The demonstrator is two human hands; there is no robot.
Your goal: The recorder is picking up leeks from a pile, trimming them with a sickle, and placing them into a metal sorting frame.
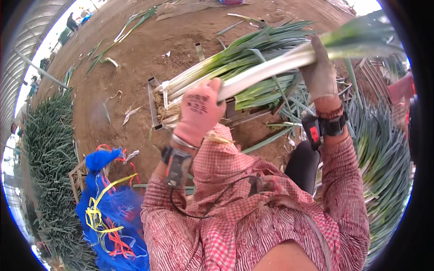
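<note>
A bundle of leeks (271,67) slants across in front of me, white stalks toward the left and green leaves blurred at the upper right. My left hand (200,110), in a pink glove, is closed round the bundle near its root end. Farther up, where the white turns to green, my right hand (322,72) grips it in a grey, soiled glove. Beneath the held bundle, more leeks (235,56) lie across a low metal frame (154,106), their pale roots at its left end. Straps with small devices sit on both of my wrists.
Large piles of leeks stand at the left (52,180) and right (389,158). Blue sheeting (113,207) with yellow and red ties lies at the lower left. Loose leeks (131,29) and scraps litter the dirt floor (149,54). A wooden crate (373,77) stands at the right.
</note>
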